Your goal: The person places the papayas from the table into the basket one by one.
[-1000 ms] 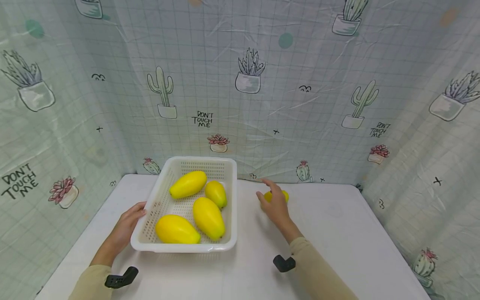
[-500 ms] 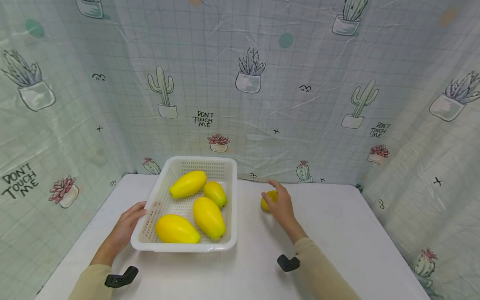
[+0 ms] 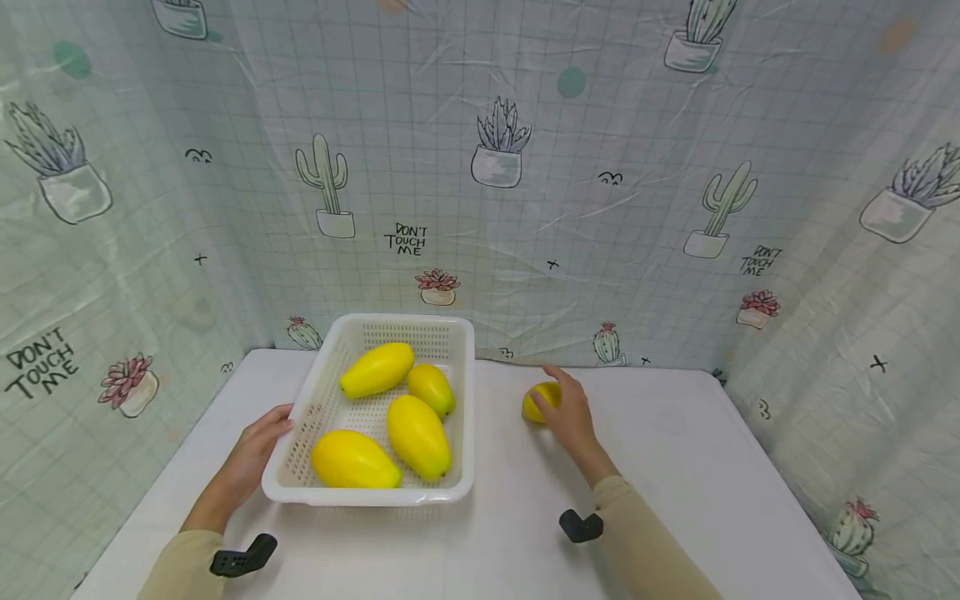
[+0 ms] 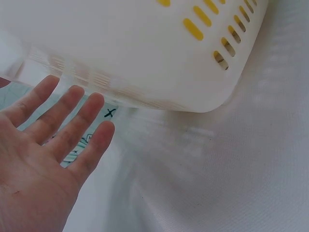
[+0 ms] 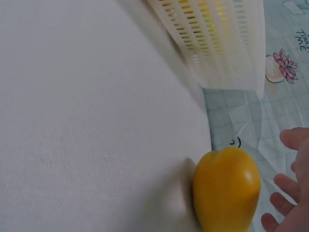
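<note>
A white perforated plastic basket (image 3: 367, 497) holds several yellow papaya-like fruits with greenish tips, one of them a fruit (image 3: 375, 370) near the back. My left hand (image 3: 251, 454) is at the basket's left wall. In the left wrist view its fingers (image 4: 87, 113) are straight and spread beside the wall, with the thumb out of sight. Another yellow fruit (image 3: 532, 408) lies on the table right of the basket, partly behind my right hand (image 3: 576, 421). From the right wrist, that fruit (image 5: 227, 188) appears apart from the loosely bent fingers (image 5: 285, 186).
The white table (image 3: 675, 483) reaches to a fabric backdrop (image 3: 570, 275) printed with cacti, which hangs behind it and on both sides. Black wrist devices (image 3: 581, 527) are worn on both arms. A strip of table lies between the basket and the loose fruit.
My right hand has shifted a little to the right, and more of the loose fruit's left end shows beside it. My left hand and the basket have stayed in place.
</note>
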`<action>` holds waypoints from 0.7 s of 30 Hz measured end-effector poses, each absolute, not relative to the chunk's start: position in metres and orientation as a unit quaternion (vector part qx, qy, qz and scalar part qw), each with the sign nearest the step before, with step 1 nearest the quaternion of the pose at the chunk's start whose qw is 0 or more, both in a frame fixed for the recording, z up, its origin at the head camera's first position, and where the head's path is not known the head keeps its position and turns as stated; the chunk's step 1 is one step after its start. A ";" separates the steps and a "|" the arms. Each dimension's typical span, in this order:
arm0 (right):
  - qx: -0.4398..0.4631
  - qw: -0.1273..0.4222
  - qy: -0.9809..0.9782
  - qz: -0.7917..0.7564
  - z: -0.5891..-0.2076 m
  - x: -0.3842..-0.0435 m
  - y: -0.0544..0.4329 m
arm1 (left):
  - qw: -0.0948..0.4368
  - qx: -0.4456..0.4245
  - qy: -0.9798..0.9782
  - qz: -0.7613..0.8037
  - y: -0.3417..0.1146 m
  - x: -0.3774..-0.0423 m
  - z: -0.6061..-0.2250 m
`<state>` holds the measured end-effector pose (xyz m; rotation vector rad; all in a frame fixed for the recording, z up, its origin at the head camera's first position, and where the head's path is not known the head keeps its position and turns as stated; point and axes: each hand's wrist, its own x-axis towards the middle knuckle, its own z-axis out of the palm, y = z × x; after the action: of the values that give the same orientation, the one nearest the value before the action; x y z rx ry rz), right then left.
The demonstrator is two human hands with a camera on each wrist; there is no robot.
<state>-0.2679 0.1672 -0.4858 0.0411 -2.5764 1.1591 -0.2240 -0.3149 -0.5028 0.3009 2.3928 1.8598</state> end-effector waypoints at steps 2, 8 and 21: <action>0.012 0.153 -0.902 0.403 -0.487 -0.269 0.169 | 0.049 0.098 0.786 0.609 -0.315 -0.224 -0.503; 0.007 0.141 -0.911 0.388 -0.492 -0.271 0.173 | 0.049 0.096 0.783 0.612 -0.315 -0.225 -0.503; 0.004 0.129 -0.922 0.366 -0.499 -0.276 0.176 | 0.049 0.097 0.784 0.611 -0.313 -0.224 -0.501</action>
<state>-0.2762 0.1758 -0.4987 0.0123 -2.6788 1.0647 -0.2241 -0.3131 -0.5007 0.2956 2.3880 1.8621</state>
